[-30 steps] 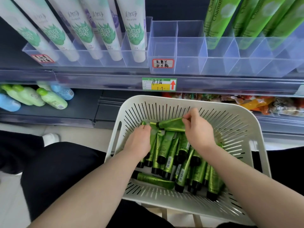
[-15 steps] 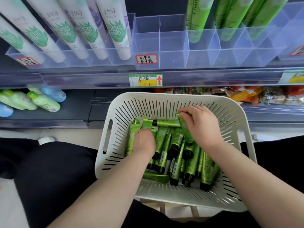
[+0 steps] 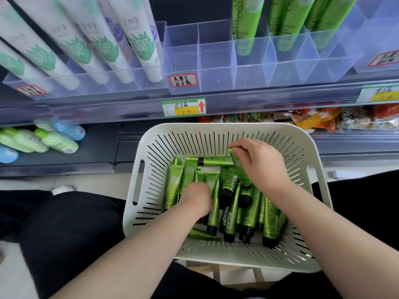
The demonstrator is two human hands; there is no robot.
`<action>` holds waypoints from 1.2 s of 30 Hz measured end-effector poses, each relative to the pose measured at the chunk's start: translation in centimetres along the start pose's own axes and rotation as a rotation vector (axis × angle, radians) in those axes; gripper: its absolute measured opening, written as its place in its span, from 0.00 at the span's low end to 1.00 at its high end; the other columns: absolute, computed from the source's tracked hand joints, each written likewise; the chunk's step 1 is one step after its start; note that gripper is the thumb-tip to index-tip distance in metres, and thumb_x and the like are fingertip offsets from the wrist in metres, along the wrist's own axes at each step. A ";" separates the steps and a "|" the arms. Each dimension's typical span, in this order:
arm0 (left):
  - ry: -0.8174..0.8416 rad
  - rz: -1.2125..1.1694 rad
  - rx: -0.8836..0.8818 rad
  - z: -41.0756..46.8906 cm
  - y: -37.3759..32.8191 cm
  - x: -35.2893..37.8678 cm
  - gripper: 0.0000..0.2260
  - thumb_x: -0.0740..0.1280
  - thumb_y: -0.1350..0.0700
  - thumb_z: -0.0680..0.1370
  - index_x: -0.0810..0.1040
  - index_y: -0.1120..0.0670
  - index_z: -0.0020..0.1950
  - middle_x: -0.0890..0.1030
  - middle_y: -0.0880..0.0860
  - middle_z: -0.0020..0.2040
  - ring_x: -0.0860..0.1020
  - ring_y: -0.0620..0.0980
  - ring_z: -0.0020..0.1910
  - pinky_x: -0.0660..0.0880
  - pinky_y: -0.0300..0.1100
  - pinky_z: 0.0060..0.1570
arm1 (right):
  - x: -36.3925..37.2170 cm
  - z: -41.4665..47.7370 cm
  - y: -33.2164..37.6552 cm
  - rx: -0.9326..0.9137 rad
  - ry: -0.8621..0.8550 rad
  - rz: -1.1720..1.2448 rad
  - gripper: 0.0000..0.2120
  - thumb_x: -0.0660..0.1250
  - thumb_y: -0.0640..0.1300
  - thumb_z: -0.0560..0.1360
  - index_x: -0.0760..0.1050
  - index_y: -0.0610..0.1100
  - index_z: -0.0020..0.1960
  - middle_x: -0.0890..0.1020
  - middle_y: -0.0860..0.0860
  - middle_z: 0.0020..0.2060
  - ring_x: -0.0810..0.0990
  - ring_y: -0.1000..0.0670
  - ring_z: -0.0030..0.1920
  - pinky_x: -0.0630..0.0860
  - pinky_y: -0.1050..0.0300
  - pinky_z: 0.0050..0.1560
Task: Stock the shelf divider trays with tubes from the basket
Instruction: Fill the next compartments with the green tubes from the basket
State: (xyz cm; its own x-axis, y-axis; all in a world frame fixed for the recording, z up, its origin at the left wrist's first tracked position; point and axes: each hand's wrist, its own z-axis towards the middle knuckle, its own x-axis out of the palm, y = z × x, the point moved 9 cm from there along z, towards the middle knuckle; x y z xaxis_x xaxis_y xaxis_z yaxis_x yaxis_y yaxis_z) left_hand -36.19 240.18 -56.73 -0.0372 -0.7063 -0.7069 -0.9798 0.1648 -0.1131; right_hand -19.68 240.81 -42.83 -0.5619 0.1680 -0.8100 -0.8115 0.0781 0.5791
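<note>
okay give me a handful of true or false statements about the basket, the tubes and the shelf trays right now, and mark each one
1. Both hands are inside the white basket. True.
2. The right hand pinches a green tube. True.
3. The labelled clear tray is packed full of tubes. False: its left compartments are empty.
4. The left hand is lifting a tube to the shelf. False: it is down among the tubes in the basket.
5. Tall white tubes stand in the tray on the left. True.

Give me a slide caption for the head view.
Both hands, left and right, gather green tubes in white basket.
</note>
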 end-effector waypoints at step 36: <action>-0.170 -0.440 0.030 -0.2 0.4 -2.8 0.32 0.72 0.43 0.73 0.67 0.50 0.73 0.71 0.53 0.71 0.74 0.54 0.65 0.74 0.47 0.57 | -0.5 -0.9 1.0 -0.011 0.114 -0.041 0.10 0.62 0.47 0.79 0.79 0.51 0.58 0.83 0.55 0.51 0.81 0.52 0.51 0.78 0.52 0.51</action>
State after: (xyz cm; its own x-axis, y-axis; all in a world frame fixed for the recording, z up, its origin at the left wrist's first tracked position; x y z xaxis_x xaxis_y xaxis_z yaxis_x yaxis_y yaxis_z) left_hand -36.55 242.09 -54.61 0.4158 -0.5915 -0.6909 -0.8889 -0.1036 -0.4463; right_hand -20.35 239.92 -41.92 -0.5425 0.0524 -0.8384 -0.8354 0.0712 0.5450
